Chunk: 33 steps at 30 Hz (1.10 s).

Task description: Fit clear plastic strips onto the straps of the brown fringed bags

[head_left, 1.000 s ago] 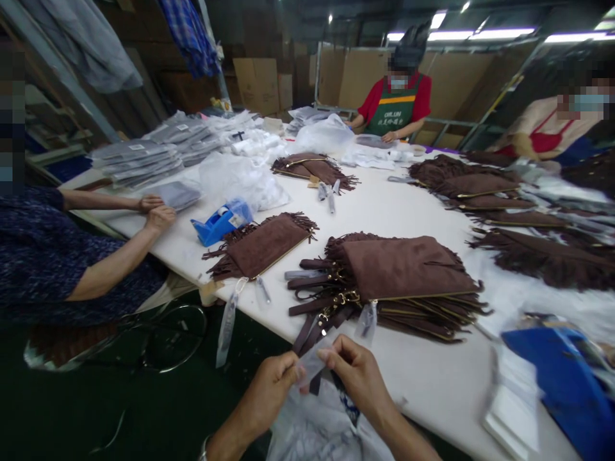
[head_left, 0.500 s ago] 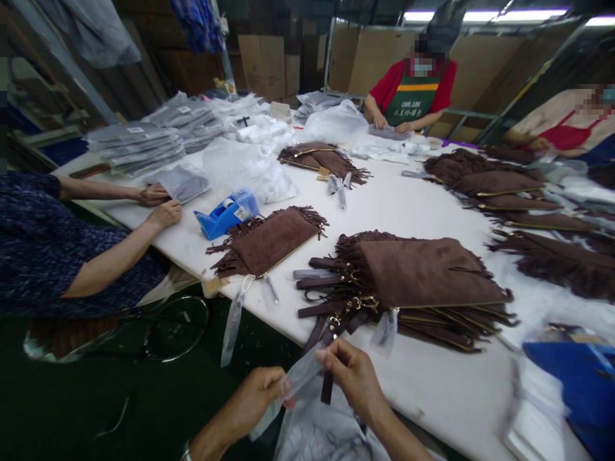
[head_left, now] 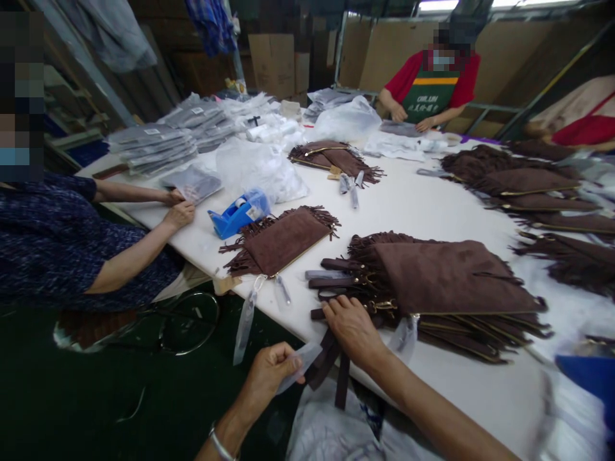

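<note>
A narrow clear plastic sleeve (head_left: 307, 360) is pinched between the thumb and fingers of my left hand (head_left: 273, 374), just off the table's front edge. My right hand (head_left: 353, 328) lies over the brown wrist straps (head_left: 328, 358) of a stack of suede pouches, its fingers together and bent round a strap; the fingertips are partly hidden. The top fringed brown pouch (head_left: 446, 275) lies flat to the right of that hand. Gold clasps (head_left: 384, 306) show beside the fingers. Below the stack, a plastic-wrapped strap (head_left: 405, 336) rests near my right wrist.
Another fringed pouch (head_left: 288, 242) lies left of the stack, by a blue tape dispenser (head_left: 237, 214). A co-worker at left handles a bagged item (head_left: 196, 184); another works across the white table (head_left: 384, 198). More brown pouches (head_left: 533, 182) are piled at right. A plastic bag (head_left: 331, 426) hangs below the edge.
My right hand has let go of the plastic sleeve and moved up onto the straps. My left hand keeps the sleeve. The camera view has shifted slightly left.
</note>
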Tool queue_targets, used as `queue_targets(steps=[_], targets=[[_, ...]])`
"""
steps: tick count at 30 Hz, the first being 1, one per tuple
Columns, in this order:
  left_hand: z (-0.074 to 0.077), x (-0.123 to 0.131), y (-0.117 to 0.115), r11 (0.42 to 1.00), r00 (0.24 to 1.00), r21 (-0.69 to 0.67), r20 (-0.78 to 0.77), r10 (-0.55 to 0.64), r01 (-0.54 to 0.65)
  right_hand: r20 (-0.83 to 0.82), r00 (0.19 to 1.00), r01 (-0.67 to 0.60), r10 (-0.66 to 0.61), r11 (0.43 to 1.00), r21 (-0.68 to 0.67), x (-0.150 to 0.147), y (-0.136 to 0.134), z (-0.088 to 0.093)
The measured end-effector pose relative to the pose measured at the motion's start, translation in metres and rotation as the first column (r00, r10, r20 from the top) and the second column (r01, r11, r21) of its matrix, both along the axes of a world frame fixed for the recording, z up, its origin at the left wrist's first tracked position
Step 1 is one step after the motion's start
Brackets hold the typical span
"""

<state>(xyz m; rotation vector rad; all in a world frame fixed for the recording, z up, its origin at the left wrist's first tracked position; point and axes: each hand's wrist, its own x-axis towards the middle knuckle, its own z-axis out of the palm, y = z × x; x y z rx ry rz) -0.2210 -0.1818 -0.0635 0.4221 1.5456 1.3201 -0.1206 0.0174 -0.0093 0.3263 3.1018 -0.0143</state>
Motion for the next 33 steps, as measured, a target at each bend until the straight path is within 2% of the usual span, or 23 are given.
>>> queue_targets(steps=[5,10,15,18,23,27,30,33], targets=[[-0.001,-0.005,-0.005,1.0,1.0,0.014,-0.027,0.0,0.0,0.037,0.997,-0.066,0.063,0.994,0.082,-0.009,0.005,-0.002],[-0.001,-0.009,-0.007,1.0,0.999,0.001,-0.037,0.014,-0.014,0.032,0.996,-0.084,0.085,0.996,-0.028,-0.006,0.013,0.006],[0.001,-0.013,-0.009,1.0,0.997,-0.018,-0.074,0.006,-0.007,0.01,0.977,-0.21,0.211,0.973,-0.094,-0.002,0.017,0.018],[0.003,-0.015,-0.011,0.999,0.995,-0.038,-0.099,0.021,-0.025,-0.02,0.971,-0.237,0.237,0.965,-0.109,0.003,0.016,0.019],[0.001,-0.015,-0.015,0.999,0.995,-0.032,-0.096,0.035,-0.039,0.025,0.974,-0.215,0.223,0.958,-0.189,0.009,0.019,0.012],[0.001,-0.015,-0.017,0.999,0.995,-0.025,-0.093,0.026,-0.028,0.037,0.986,-0.144,0.164,0.94,-0.31,0.01,0.02,0.02],[0.002,-0.014,-0.016,0.999,0.996,-0.021,-0.083,0.025,-0.027,-0.023,0.998,-0.063,0.059,0.887,-0.457,0.01,0.02,0.032],[0.003,-0.014,-0.014,0.999,0.997,-0.021,-0.077,0.023,-0.025,-0.072,0.997,-0.044,0.003,0.816,-0.576,0.011,0.016,0.042]])
